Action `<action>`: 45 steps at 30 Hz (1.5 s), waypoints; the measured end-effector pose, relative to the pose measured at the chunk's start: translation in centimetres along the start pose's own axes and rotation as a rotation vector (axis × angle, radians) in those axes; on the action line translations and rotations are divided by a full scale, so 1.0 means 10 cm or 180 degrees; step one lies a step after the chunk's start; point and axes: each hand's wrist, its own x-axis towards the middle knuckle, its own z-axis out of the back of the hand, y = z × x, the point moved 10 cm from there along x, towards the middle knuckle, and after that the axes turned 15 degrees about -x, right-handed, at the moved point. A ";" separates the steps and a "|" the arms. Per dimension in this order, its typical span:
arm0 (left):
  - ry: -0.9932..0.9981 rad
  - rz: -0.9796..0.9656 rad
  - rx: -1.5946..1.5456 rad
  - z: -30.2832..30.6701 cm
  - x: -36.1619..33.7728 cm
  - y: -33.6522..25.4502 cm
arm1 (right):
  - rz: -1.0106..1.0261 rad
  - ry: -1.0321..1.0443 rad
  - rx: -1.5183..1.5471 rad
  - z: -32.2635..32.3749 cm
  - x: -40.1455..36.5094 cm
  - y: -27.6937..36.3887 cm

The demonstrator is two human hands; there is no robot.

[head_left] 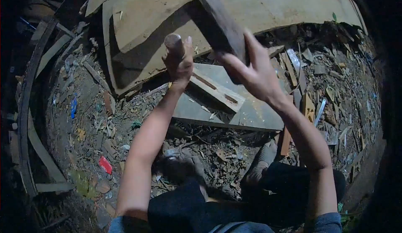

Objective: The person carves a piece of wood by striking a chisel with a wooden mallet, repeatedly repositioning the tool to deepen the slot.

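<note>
My left hand (180,67) is wrapped round the upright handle of a chisel (174,45). The rounded butt of that handle faces up, and its blade is hidden below the fist. Raised to the right of it, my right hand (255,71) grips a dark, thick wooden block (222,27), blurred at its far end. Beneath and between the hands lies a pale wood piece (215,94) with long slots cut in its top face. It rests at a slant on a flat grey-green board (264,113), with a few shavings beside it.
Large tan wooden sheets (268,6) lie just beyond the board. Wood scraps and litter cover the ground, including a red scrap (105,165) and a blue scrap (74,106). A curved dark frame (28,90) stands at left. My foot (261,159) is close to the board's near edge.
</note>
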 end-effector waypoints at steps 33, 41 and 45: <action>-0.0853 0.0654 -0.2043 0.42 -0.17 0.01 | -0.0971 0.1713 -0.1454 -0.99 -1.00 -1.25; -0.2082 0.1668 -0.2676 0.84 0.17 0.70 | -0.0923 0.2047 -0.1635 -1.07 -1.02 -1.24; -0.1991 0.1661 -0.2908 0.83 0.15 0.56 | -0.0924 0.1988 -0.1710 -1.01 -1.04 -1.25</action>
